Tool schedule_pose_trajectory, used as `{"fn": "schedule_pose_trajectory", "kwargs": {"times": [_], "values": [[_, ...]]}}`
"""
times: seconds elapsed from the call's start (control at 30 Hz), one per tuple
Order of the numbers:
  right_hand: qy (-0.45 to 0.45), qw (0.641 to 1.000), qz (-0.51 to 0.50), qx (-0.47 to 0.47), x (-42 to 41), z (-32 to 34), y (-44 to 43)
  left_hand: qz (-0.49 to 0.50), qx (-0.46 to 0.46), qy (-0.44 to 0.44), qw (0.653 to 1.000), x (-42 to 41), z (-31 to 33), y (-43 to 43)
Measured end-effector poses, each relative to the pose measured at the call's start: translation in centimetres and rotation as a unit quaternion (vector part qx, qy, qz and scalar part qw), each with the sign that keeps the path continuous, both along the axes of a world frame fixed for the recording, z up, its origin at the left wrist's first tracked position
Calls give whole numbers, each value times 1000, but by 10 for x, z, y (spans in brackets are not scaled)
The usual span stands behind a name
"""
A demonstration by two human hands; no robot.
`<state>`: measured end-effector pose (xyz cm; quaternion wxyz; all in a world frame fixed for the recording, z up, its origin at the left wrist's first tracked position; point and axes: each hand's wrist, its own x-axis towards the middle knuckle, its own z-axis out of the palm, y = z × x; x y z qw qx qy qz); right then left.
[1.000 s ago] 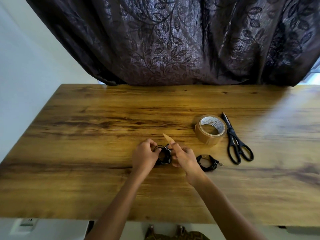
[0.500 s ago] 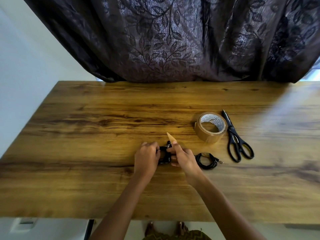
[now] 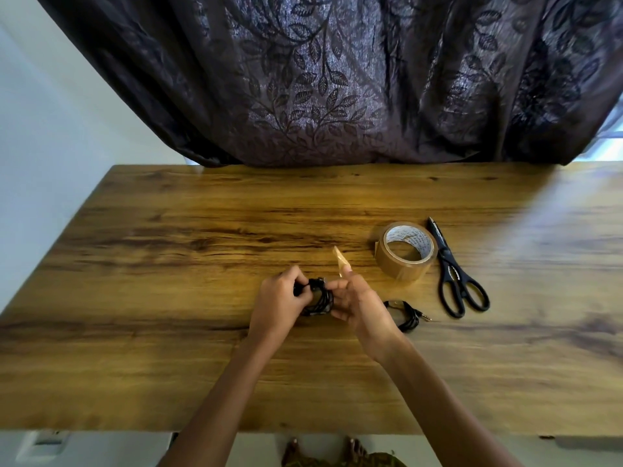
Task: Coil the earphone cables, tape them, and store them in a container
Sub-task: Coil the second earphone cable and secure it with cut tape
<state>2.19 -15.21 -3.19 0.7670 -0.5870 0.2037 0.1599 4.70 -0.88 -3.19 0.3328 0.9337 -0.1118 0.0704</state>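
A black coiled earphone cable (image 3: 317, 298) is just above the middle of the wooden table (image 3: 168, 264), and my left hand (image 3: 281, 298) grips its left side. My right hand (image 3: 357, 298) is at the coil's right side and pinches a short strip of brown tape (image 3: 340, 259) that sticks up and away from me. A second black coiled earphone cable (image 3: 406, 315), with its jack pointing right, lies on the table just right of my right hand, partly hidden by it.
A roll of brown packing tape (image 3: 406, 252) stands behind and to the right of my hands. Black scissors (image 3: 453, 271) lie to its right. A dark patterned curtain (image 3: 320, 79) hangs over the table's far edge. No container shows.
Both hands have stayed on the coil at the same spot. My right hand has turned a little, and the tape strip still sticks up from its fingers.
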Motion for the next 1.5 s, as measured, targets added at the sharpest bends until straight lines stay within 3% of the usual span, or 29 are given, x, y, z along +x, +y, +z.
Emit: {"fn": "schedule_pose_trajectory", "kwargs": {"times": [0.23, 0.4, 0.57, 0.77, 1.03, 1.27, 1.5], "values": [[-20, 995, -8, 100, 5, 34, -5, -35, -48, -58, 997, 9, 43, 2], [-162, 982, -35, -88, 5, 58, -8, -52, -75, -69, 993, 11, 65, 1], [-268, 958, 68, -77, 15, 85, -19, -78, -101, -95, 987, 13, 87, -2], [-270, 956, 106, -33, 25, 103, -29, -94, -141, -121, 978, 16, 109, -6], [-237, 954, 126, 135, 26, 117, -34, -123, -199, -51, 971, 16, 130, -5], [-243, 950, 118, 159, 28, 129, -38, -123, -171, -5, 978, 17, 147, -2], [-258, 943, 109, 180, 28, 134, -39, -91, -338, 127, 928, 10, 157, -8]]}}
